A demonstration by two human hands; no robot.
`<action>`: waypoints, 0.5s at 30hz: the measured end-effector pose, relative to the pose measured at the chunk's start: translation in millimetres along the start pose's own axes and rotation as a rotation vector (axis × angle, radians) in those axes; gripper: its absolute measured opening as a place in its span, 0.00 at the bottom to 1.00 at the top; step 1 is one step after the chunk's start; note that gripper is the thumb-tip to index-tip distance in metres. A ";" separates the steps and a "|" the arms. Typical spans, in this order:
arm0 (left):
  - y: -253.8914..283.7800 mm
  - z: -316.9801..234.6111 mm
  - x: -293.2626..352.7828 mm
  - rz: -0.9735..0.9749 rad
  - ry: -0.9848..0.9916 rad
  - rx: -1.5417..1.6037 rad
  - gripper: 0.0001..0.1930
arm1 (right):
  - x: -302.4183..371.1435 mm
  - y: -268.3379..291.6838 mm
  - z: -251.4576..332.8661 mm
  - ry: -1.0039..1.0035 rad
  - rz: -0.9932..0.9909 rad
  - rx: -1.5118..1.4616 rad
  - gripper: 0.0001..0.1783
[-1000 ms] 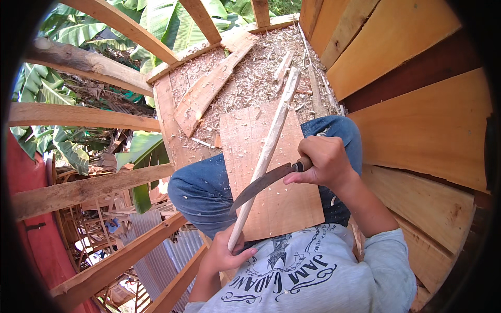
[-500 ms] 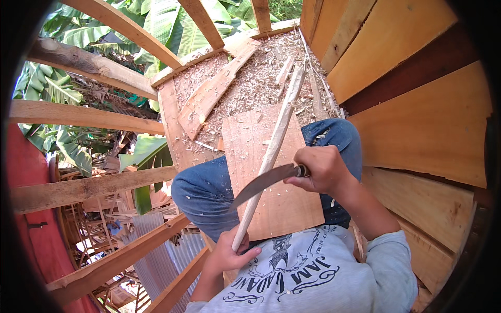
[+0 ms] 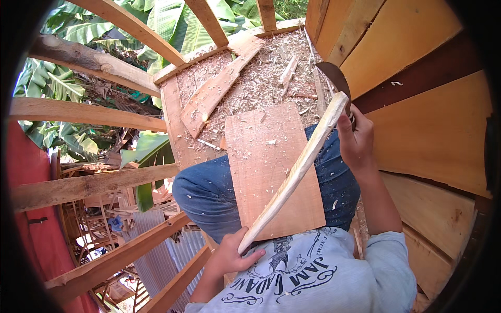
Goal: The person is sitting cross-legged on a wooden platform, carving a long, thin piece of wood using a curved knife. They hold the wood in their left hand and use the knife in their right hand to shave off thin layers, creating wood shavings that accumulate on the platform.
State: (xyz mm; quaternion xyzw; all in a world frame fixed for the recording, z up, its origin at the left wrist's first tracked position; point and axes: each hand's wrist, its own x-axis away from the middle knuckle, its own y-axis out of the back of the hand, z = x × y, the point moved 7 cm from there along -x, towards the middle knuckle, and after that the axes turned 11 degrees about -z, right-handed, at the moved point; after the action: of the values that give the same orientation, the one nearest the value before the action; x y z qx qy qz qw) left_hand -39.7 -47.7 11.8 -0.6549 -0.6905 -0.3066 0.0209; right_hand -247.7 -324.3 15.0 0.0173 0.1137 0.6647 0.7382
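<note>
A pale, whittled wooden stick (image 3: 295, 175) slants across my lap, its near end in the closed fingers of my left hand (image 3: 232, 255). Its thicker far end has risen to beside my right hand (image 3: 357, 138); whether thumb and stick touch, I cannot tell. My right hand grips the dark handle of a knife with a broad curved blade (image 3: 336, 78). That blade points away from me, just beyond the stick's far end, and the stick's tip hides part of it. Under the stick, a flat wooden board (image 3: 266, 151) rests across my thighs, with a few shavings on it.
Shavings (image 3: 261, 68) cover the floor ahead, around a long plank (image 3: 219, 86) and a short offcut (image 3: 288, 70). Wooden rails (image 3: 94, 185) stand along the left side, with banana leaves beyond. A plank wall (image 3: 433, 130) rises close to my right arm. A chip (image 3: 396, 83) shows before it.
My right hand and knife have swung away and right, from across the stick's middle to past its far end. The stick's far end has tilted right; my left hand keeps its hold.
</note>
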 end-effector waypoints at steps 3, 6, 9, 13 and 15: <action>6.0 8.2 1.2 -0.052 -0.018 0.041 0.23 | 25.4 -5.8 8.4 -0.012 0.145 0.049 0.23; 10.0 7.7 -2.5 -0.154 -0.094 0.089 0.24 | 35.4 -1.4 -7.1 -0.184 0.165 -0.078 0.21; 17.8 11.7 -3.5 -0.236 -0.134 -0.011 0.21 | 52.6 -0.8 -12.6 -0.125 0.219 0.003 0.18; 24.7 6.6 -9.2 -0.329 -0.100 -0.122 0.20 | 64.5 -5.0 16.7 0.224 0.323 0.103 0.14; 26.5 9.5 -9.9 -0.378 -0.100 -0.092 0.20 | 70.9 -11.0 13.9 0.247 0.323 0.099 0.13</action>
State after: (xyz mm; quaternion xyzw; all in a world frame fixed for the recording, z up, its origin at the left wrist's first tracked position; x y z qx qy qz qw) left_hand -10.5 -53.5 10.3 -0.5282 -0.7866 -0.3031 -0.1015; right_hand -227.9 -254.0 16.3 -0.0099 0.2315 0.7651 0.6008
